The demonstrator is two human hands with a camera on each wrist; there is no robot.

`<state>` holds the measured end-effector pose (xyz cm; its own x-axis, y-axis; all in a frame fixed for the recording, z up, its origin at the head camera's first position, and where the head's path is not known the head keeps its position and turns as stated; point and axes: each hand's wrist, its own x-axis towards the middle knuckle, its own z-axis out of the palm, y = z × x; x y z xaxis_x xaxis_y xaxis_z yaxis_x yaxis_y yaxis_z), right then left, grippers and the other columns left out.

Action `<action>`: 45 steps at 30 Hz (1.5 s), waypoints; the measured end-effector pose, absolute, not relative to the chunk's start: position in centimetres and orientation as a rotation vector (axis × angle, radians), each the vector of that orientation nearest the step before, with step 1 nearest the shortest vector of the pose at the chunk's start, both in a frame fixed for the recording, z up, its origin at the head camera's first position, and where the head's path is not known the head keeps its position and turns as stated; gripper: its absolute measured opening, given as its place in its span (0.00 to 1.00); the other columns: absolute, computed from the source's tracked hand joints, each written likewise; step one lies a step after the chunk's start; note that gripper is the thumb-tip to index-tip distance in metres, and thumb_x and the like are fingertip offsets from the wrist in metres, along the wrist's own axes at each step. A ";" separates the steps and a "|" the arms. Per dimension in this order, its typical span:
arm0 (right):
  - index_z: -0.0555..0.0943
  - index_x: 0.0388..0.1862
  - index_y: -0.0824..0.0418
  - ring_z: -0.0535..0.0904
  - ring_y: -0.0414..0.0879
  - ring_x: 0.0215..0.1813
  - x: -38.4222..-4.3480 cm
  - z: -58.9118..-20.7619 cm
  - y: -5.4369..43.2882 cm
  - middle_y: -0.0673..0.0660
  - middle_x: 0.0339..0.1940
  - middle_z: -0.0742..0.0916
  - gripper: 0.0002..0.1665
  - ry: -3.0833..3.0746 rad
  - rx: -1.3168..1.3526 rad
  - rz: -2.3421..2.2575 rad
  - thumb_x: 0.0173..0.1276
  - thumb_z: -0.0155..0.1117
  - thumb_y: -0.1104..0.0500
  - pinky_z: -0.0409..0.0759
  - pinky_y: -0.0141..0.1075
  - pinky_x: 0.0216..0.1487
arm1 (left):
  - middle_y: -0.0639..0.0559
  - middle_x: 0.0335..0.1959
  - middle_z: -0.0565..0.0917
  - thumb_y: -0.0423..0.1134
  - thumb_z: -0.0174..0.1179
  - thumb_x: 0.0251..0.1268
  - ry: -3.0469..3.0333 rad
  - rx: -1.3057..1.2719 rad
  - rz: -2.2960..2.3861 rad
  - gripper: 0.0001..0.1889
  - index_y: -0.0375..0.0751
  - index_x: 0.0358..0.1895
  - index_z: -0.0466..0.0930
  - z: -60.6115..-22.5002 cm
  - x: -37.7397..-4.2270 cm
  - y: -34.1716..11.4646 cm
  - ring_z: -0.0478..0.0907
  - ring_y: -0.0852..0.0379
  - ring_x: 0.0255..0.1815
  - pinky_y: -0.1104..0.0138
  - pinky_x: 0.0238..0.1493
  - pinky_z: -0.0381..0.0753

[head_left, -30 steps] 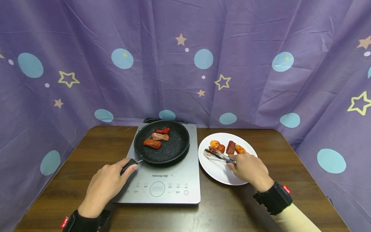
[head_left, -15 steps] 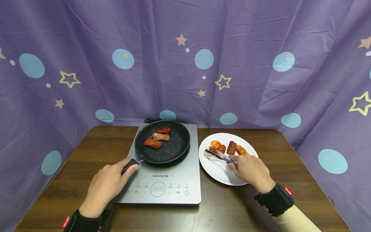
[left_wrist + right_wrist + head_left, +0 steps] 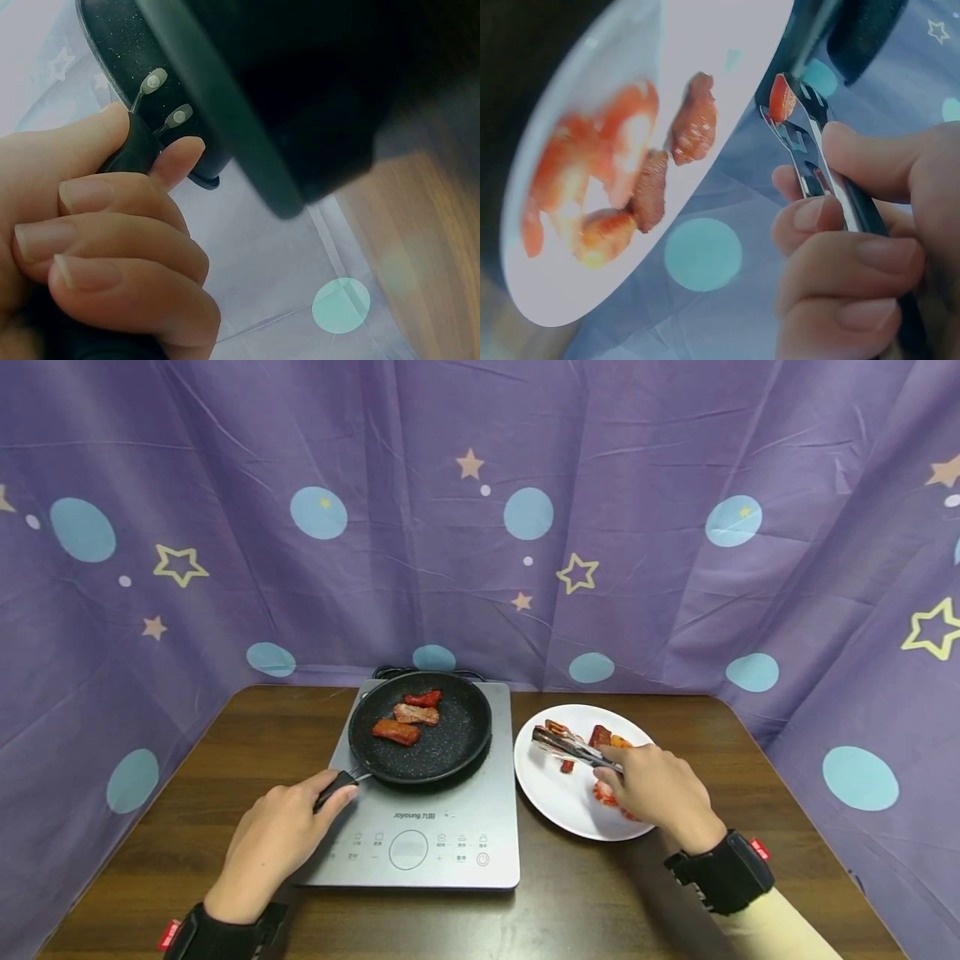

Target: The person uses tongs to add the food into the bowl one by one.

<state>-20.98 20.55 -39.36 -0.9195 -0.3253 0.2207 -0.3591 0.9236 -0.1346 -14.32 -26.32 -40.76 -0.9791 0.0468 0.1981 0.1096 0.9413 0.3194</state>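
In the head view my left hand [image 3: 281, 831] grips the black handle [image 3: 335, 789] of a speckled frying pan [image 3: 457, 743]. The pan holds three meat pieces, among them a reddish-brown one [image 3: 396, 732]. My right hand [image 3: 663, 785] holds metal tongs [image 3: 577, 749] with dark grips over the white plate [image 3: 551, 806]. Between the tongs' tips in the right wrist view sits a red-orange piece of food [image 3: 782, 99]. Brown meat pieces [image 3: 695, 124], a yellow-orange piece [image 3: 606, 236] and blurred red-and-white pieces that resemble shrimp [image 3: 555, 172] lie on the plate.
Under the pan is a silver induction cooker [image 3: 480, 810] with a control panel along its front. Its black cord [image 3: 386, 672] is bunched behind. Both stand with the plate on a brown wooden table [image 3: 247, 735], backed by a purple curtain [image 3: 637, 610].
My right hand has drawn slightly right and the tongs have come up off the plate, with food at their tips. Red-and-white pieces now show below them. The left hand and pan stay put.
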 end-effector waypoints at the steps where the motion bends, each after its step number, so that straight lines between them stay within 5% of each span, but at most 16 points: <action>1: 0.89 0.57 0.50 0.79 0.50 0.27 -21.0 -39.0 20.5 0.53 0.28 0.84 0.18 -2.885 0.522 0.263 0.73 0.73 0.46 0.73 0.49 0.23 | 0.30 0.50 0.89 0.61 0.60 0.78 -2.908 -0.118 -0.496 0.32 0.35 0.65 0.84 -40.7 -14.3 -26.3 0.89 0.31 0.40 0.45 0.26 0.82; 9: 0.83 0.37 0.45 0.70 0.45 0.23 -21.9 -36.1 18.2 0.46 0.17 0.70 0.08 -2.818 0.612 0.327 0.77 0.70 0.46 0.65 0.40 0.21 | 0.29 0.50 0.89 0.62 0.60 0.78 -2.909 -0.111 -0.500 0.32 0.35 0.65 0.84 -40.7 -14.1 -26.5 0.89 0.31 0.40 0.47 0.24 0.82; 17: 0.84 0.42 0.45 0.77 0.39 0.22 -22.9 -34.2 13.7 0.34 0.13 0.77 0.07 -2.798 0.733 0.322 0.78 0.68 0.46 0.73 0.42 0.22 | 0.29 0.49 0.89 0.62 0.60 0.78 -2.912 -0.111 -0.500 0.32 0.35 0.65 0.84 -40.8 -14.1 -26.6 0.89 0.32 0.39 0.48 0.23 0.81; 26: 0.90 0.54 0.46 0.88 0.56 0.35 -25.1 -34.2 8.8 0.52 0.32 0.88 0.14 -2.811 0.771 0.180 0.77 0.68 0.45 0.82 0.52 0.30 | 0.31 0.49 0.90 0.61 0.61 0.78 -2.898 -0.117 -0.498 0.30 0.38 0.64 0.85 -40.8 -14.0 -26.6 0.89 0.31 0.40 0.44 0.27 0.82; 45: 0.91 0.44 0.48 0.89 0.57 0.36 -27.3 -35.4 5.8 0.55 0.34 0.91 0.11 -2.864 0.680 -0.014 0.74 0.71 0.44 0.86 0.53 0.33 | 0.31 0.48 0.90 0.61 0.61 0.78 -2.893 -0.130 -0.499 0.30 0.37 0.64 0.85 -40.7 -14.1 -26.3 0.89 0.33 0.38 0.48 0.23 0.81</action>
